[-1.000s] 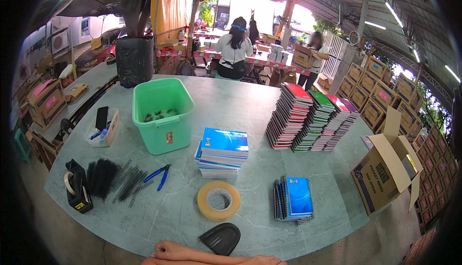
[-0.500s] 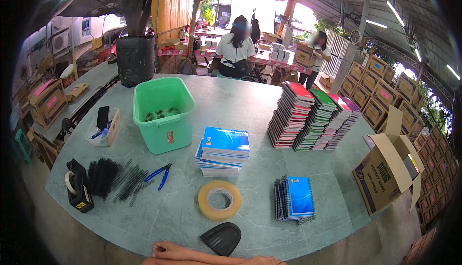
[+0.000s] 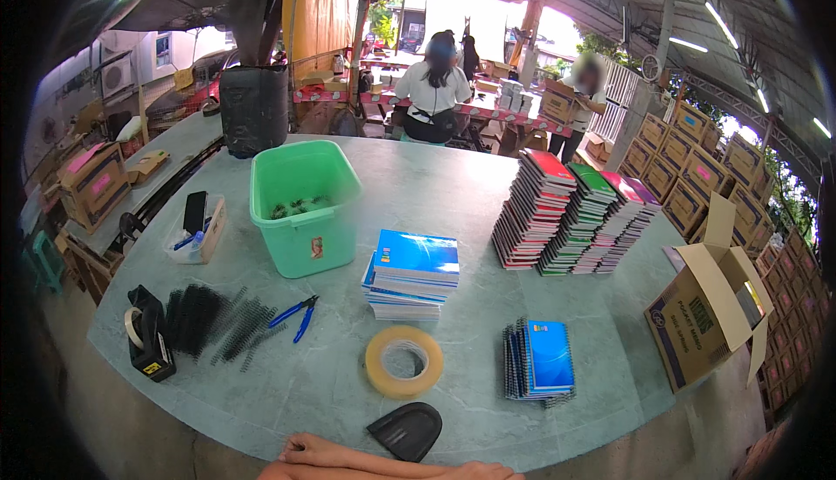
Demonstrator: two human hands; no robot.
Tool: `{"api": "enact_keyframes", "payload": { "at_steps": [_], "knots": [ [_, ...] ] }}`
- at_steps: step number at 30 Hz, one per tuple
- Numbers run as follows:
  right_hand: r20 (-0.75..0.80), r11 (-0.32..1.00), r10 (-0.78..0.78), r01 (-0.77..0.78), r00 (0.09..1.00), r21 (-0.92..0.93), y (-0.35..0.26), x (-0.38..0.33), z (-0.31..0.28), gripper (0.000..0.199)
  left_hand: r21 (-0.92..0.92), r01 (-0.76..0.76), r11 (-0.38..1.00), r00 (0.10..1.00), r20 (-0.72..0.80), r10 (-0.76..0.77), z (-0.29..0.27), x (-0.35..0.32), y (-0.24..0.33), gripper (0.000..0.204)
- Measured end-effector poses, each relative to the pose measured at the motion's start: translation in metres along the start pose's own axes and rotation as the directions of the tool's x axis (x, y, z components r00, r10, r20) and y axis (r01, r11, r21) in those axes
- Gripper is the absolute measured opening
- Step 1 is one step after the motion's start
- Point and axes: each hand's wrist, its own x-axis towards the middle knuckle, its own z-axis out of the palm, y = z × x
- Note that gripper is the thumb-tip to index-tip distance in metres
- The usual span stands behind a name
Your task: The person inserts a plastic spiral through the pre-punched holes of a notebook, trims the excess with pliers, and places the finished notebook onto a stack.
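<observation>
both hands [image 3: 302, 450] lie near the black rounded piece [image 3: 406, 432] in front of the tape roll [image 3: 403, 361]; i cannot tell their grip. only the view has shifted, leaving the blue notebooks [image 3: 416, 258] untouched behind the tape roll.

Spreads wide as a grey-green marbled table [image 3: 287, 384], bearing at left a tape dispenser [image 3: 150, 348], black spiral coils [image 3: 196, 319], blue-handled cutters [image 3: 303, 323], a plastic tray [image 3: 209, 243] and a green tub [image 3: 292, 255]. Carries mid-table a stack of blue booklets [image 3: 414, 264], a yellowish tape roll [image 3: 376, 363] and, nearest, a black wedge [image 3: 407, 430]. Holds at right spiral-bound blue notebooks [image 3: 549, 355], red, green, pink and purple stacks [image 3: 570, 227], and an open carton [image 3: 688, 332].
</observation>
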Motion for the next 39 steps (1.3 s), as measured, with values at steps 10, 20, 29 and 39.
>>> {"api": "enact_keyframes", "payload": {
  "at_steps": [10, 20, 29, 39],
  "knots": [
    [0.001, 0.99, -0.077, 0.077, 0.997, -0.117, -0.009, -0.004, -0.002, 0.032, -0.032, 0.039, 0.999, 0.999, 0.03, -0.038, -0.006, 0.001, 0.003, 0.022],
    [-0.018, 0.96, -0.269, 0.269, 0.963, 0.081, -0.011, -0.008, 0.006, 0.026, -0.053, 0.024, 0.998, 1.0, 0.018, -0.023, -0.004, 0.001, 0.004, 0.022],
    [0.036, 0.977, -0.205, 0.206, 0.978, -0.051, -0.015, -0.008, 0.0, 0.027, -0.058, 0.042, 0.997, 0.998, 0.047, -0.04, -0.013, 0.001, 0.011, 0.023],
    [0.02, 0.99, -0.1, 0.101, 0.995, -0.096, -0.024, -0.009, 0.002, 0.024, -0.061, 0.011, 0.998, 1.0, 0.023, -0.009, -0.018, -0.003, 0.011, 0.022]
  ]
}}
